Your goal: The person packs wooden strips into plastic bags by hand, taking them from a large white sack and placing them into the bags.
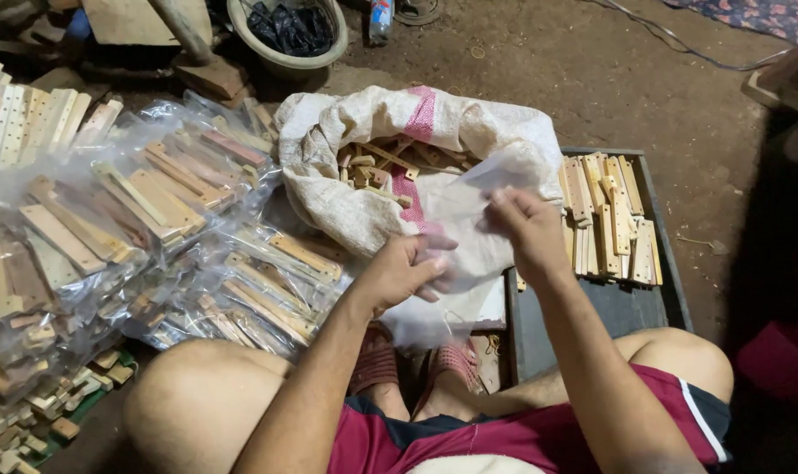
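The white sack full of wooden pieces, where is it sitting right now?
In the head view, the white woven sack lies open on the ground at centre, just beyond both hands, between the bagged wooden strips on the left and the dark tray on the right.

Glossy clear plastic bag [469, 237]; coarse woven sack [346, 175].

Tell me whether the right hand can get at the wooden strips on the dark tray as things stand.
Probably not yet: the right hand is gripping the clear plastic bag together with the left hand. The wooden strips lie uncovered right beside it.
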